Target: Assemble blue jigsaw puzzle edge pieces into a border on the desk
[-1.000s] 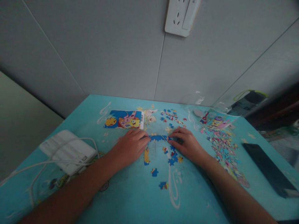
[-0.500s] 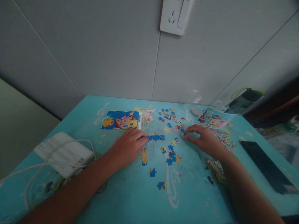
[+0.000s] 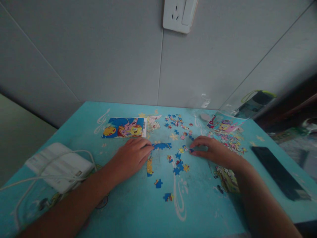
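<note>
Your two hands lie on the turquoise counter (image 3: 138,211), one on each side of a short assembled strip of blue puzzle pieces (image 3: 162,145). Your left hand (image 3: 131,157) rests palm down with the fingers loosely curled and half open, the fingertips touching the strip's left end; it grips nothing. Your right hand (image 3: 214,152) lies a little to the right of the strip, apart from it, with the fingers bent inward and the thumb and forefinger pinched on one small blue puzzle piece (image 3: 191,150) held at the counter surface. Between and just near of the hands you have about ten loose pieces (image 3: 179,163) scattered singly, plus one yellow-and-blue joined bit (image 3: 149,166) just near of the strip's left end and two more lone pieces (image 3: 158,182) nearer to you. A second loose cluster (image 3: 177,121), too small to count, sits at the far side, and a dense heap of pieces (image 3: 231,140) lies right of your right hand beside one clear plastic bag (image 3: 224,123) with a cartoon print. One reference picture card (image 3: 123,127) lies far left of the strip. At the left edge you have one white box-shaped device (image 3: 58,165) with a white cable (image 3: 29,180) looped over it. One dark phone (image 3: 279,173) lies flat at the right edge. On the wall beyond is one white socket plate (image 3: 179,15).
</note>
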`<state>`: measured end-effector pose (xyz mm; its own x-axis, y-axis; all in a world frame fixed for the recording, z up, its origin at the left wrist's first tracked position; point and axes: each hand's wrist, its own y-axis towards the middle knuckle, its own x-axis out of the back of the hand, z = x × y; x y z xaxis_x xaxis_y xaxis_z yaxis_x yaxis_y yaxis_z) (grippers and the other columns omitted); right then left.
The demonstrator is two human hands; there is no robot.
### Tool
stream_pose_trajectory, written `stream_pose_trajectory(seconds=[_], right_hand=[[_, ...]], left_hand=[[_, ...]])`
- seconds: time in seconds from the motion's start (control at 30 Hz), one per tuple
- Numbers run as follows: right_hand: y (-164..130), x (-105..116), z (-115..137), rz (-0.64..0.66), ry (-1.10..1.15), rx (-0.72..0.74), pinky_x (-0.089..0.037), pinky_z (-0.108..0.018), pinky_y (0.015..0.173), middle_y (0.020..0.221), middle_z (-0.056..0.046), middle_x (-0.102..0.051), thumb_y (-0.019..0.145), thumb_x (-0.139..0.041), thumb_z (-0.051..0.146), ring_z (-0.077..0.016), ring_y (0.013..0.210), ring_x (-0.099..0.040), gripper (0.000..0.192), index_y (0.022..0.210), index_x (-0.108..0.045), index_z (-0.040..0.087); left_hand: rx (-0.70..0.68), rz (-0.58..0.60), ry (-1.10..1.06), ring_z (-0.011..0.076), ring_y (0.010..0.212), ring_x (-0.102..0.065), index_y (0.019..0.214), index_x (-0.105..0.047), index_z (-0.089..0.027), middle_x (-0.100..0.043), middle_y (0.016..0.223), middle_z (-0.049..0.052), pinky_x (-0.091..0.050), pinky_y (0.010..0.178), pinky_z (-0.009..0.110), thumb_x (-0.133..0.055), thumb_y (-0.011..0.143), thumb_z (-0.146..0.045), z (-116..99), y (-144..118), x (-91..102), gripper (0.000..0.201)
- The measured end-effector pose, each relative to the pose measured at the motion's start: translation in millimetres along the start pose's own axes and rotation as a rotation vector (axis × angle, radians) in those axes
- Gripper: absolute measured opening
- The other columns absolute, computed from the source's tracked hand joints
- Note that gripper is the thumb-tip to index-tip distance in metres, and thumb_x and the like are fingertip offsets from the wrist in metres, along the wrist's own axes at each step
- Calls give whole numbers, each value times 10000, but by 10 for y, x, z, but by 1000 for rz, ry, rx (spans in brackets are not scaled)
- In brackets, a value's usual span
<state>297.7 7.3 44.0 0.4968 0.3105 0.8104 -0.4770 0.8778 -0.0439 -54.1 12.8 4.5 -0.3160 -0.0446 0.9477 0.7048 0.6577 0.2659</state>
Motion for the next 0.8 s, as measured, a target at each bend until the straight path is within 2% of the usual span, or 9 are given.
stream_pose_trajectory(seconds=[0.3, 0.47, 0.8], right_hand=[[0, -7, 27, 42, -6, -48, -490, -348, 817, 963, -46, -666, 876, -666, 363, -205, 893, -624, 155, 939, -705, 227], [31, -67, -4, -4, 44, -102, -480, -312, 708, 855, -24, -689, 899, -623, 365, -180, 767, -619, 172, 945, -688, 211], [102, -169, -47, -107, 57, -90, -472, -302, 677, 857, -25, -706, 899, -605, 328, -173, 735, -614, 168, 943, -711, 205]], left_hand=[[18, 12, -13, 239, 1054, -575, 1145, -655, -197, -626, 1119, 85, -475, 938, 447, -476, 985, -220, -9, 1, 16, 241], [3, 0, -17, 235, 1060, -572, 1160, -649, -212, -626, 1118, 83, -469, 948, 442, -482, 980, -208, 7, -2, -7, 246], [5, 11, 3, 238, 1062, -564, 1155, -652, -199, -619, 1120, 83, -468, 943, 444, -475, 986, -212, 12, -5, -12, 245]])
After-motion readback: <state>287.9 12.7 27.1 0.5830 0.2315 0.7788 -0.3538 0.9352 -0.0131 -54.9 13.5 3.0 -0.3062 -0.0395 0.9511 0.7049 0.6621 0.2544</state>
